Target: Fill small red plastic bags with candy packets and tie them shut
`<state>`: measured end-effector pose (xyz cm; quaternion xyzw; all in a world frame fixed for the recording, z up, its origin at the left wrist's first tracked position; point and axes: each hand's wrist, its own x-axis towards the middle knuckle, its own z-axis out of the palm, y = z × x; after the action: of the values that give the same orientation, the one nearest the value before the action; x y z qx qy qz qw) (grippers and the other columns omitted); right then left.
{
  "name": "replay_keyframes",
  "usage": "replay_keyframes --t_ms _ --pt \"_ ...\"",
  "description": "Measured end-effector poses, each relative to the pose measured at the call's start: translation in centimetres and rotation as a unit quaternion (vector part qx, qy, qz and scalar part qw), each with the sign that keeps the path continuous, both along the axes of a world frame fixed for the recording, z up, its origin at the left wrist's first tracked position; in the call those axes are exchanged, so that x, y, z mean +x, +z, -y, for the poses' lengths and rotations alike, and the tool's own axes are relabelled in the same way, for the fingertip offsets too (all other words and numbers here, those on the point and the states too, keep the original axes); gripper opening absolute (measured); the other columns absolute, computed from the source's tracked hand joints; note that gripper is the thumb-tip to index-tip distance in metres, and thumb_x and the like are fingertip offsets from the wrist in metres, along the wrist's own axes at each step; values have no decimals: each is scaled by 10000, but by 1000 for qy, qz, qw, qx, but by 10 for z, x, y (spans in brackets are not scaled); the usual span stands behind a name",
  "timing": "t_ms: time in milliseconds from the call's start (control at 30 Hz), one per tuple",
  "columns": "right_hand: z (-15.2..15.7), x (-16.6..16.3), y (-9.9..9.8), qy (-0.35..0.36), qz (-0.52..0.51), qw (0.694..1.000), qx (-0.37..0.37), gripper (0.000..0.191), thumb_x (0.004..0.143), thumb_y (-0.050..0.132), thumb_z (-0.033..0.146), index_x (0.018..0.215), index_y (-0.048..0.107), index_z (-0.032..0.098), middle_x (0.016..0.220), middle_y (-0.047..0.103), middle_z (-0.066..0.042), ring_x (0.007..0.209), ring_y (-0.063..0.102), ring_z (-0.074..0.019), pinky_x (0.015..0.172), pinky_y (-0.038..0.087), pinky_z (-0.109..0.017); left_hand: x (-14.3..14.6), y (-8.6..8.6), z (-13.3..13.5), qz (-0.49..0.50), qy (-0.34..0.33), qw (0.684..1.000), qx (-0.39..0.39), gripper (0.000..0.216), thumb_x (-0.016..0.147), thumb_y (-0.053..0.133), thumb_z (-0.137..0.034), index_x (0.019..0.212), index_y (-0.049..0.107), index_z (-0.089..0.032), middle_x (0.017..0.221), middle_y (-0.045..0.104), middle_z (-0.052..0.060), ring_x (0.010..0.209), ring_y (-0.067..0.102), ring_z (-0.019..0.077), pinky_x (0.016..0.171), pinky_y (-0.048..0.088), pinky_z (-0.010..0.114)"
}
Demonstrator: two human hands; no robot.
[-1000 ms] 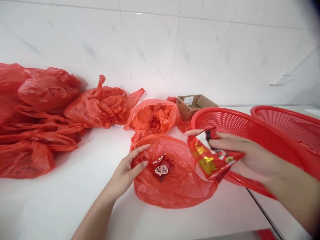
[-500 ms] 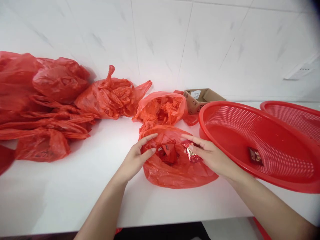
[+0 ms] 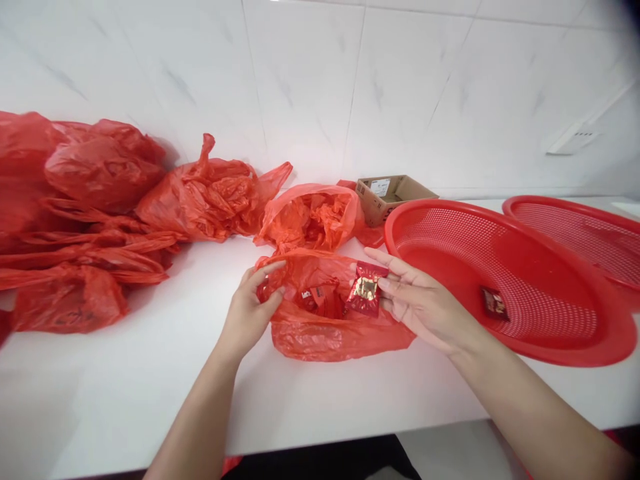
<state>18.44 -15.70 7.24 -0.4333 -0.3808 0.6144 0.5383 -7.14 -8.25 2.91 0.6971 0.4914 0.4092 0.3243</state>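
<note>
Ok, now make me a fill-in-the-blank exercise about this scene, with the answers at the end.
1. The ____ hand holds a gold-marked packet at the front bag.
2. The number of packets visible in the near basket is ____.
3. The open box is made of ____.
4. The near basket and front bag share one colour: ____.

Missing words: right; one; cardboard; red.

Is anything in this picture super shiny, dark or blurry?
Head view: gold glints on the red packet in the right hand; head view: the top right corner goes black; head view: print on the dark packet inside the red basket looks too smeared to read.
</note>
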Motion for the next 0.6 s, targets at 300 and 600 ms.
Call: replay_keyframes --t_ms 300,600 --pt "2 -7 5 34 311 948 61 510 920 496 295 1415 399 369 1234 614 -47 1093 603 -208 966 481 -456 1 8 9 -38 -116 992 -9 619 817 588 -239 1409 427 -320 1434 446 33 1351 389 247 1141 289 431" --pt "19 99 56 -78 685 724 15 422 870 549 461 1270 555 327 1154 645 -92 997 639 -269 857 489 -409 -4 15 15 -65 -242 966 -56 790 772 562 -144 1485 273 -324 1544 331 23 1390 351 276 1134 310 466"
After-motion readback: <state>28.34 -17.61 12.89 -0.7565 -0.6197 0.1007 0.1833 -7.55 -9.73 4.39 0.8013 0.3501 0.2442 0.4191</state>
